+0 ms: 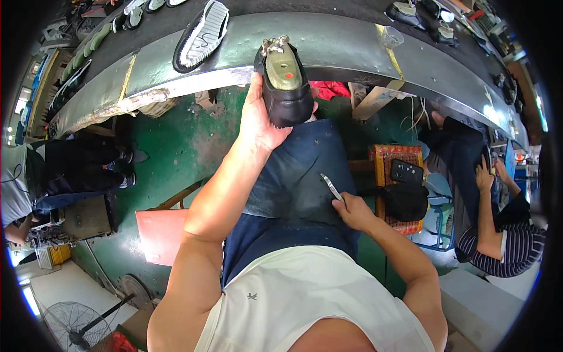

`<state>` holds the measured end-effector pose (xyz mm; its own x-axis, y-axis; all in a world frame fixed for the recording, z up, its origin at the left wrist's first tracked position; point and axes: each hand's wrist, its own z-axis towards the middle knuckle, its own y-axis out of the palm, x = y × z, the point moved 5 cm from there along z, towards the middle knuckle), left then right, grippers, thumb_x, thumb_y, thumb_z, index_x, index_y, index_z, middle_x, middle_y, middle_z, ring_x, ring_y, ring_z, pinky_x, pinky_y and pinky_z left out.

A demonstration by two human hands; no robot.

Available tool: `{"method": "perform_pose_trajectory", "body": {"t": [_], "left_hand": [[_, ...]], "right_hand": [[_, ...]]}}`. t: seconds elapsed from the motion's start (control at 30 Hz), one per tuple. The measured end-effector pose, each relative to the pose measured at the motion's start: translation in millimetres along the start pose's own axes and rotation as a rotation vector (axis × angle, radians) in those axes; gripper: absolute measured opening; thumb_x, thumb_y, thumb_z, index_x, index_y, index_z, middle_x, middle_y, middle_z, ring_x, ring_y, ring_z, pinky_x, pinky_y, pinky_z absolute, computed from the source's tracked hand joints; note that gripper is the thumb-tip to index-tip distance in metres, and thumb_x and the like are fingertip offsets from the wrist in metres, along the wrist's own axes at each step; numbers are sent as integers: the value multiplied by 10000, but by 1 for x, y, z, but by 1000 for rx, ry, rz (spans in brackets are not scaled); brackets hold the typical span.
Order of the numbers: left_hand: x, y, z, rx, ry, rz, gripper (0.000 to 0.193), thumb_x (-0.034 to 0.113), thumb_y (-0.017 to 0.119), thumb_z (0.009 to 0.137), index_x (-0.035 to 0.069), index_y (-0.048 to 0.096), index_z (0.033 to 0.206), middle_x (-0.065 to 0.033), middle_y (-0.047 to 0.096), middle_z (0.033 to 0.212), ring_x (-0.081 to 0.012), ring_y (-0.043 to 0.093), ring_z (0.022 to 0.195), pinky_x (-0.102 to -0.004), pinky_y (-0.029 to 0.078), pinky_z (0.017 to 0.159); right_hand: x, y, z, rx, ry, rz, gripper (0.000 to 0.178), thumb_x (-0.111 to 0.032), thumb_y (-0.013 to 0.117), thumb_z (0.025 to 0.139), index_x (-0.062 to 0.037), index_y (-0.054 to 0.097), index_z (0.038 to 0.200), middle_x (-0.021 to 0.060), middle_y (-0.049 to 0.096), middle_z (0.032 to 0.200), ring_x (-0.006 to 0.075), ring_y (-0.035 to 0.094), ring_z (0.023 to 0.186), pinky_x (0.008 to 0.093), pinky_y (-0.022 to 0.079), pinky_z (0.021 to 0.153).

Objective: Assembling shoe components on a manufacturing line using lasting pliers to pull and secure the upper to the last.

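Observation:
My left hand (258, 122) is closed round a black shoe (287, 108) and lifts it in front of the bench's near edge. A green shoe last (282, 70) fills the shoe, with its top facing up and metal fittings at the far end. An orange-red spot marks the last. Low over my right thigh, my right hand (355, 212) grips a slim silver metal hand tool (330, 186), its narrow end pointing up and left. The tool's other end is hidden in my fist, so its exact kind cannot be made out. Tool and shoe are well apart.
Across the front runs a metal-topped bench (328, 38), bearing a black-and-white shoe (202, 41) and a clear cup (392, 37). At my right, an orange woven seat (382, 158) carries a phone (406, 171) and black pouch (403, 201). Co-workers sit right (504, 246) and stand left (64, 170).

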<state>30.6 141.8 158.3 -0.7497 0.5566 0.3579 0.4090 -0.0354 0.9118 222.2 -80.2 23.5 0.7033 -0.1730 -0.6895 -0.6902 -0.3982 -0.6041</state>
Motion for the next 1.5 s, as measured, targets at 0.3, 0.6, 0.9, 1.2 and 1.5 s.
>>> {"method": "perform_pose_trajectory", "body": {"t": [0.3, 0.6, 0.9, 1.2, 1.5], "left_hand": [[-8, -16, -3, -218, -58, -8, 684, 596, 471, 1000, 55, 510, 1416, -241, 616, 1305, -396, 609, 1205, -575, 500, 1010], [-17, -14, -19, -142, 60, 90, 532, 385, 665, 975, 61, 514, 1367, -107, 646, 1254, -229, 636, 1160, -410, 524, 1012], [-13, -15, -27, -236, 94, 106, 623, 290, 744, 923, 56, 443, 1417, -122, 619, 1267, -264, 623, 1172, -437, 526, 1013], [-11, -7, -23, -142, 79, 56, 594, 380, 662, 979, 78, 429, 1434, -104, 620, 1267, -269, 621, 1174, -437, 517, 1028], [10, 28, -34, -71, 728, 600, 913, 558, 416, 1046, 75, -125, 1600, -168, 210, 1624, -301, 275, 1499, -421, 268, 1213]], "right_hand": [[-92, -42, -2, 311, -444, -497, 608, -494, 677, 896, -30, 609, 1282, 157, 585, 1230, 319, 625, 1079, 430, 557, 825], [-207, -133, 60, 858, -1062, -105, 460, -124, 824, 768, -36, 686, 1198, 109, 617, 1133, 273, 631, 926, 366, 554, 746], [-209, -127, 58, 929, -1273, -184, 355, -33, 885, 626, -42, 742, 951, 55, 651, 990, 271, 624, 871, 369, 543, 705], [-222, -148, 77, 847, -1257, -134, 519, -253, 861, 695, -56, 659, 1131, 95, 641, 1144, 336, 628, 1041, 443, 515, 877], [-271, -177, 132, 440, -1248, 36, 620, -582, 425, 996, -18, 681, 1012, 126, 720, 1095, 347, 640, 1159, 449, 363, 1048]]}}
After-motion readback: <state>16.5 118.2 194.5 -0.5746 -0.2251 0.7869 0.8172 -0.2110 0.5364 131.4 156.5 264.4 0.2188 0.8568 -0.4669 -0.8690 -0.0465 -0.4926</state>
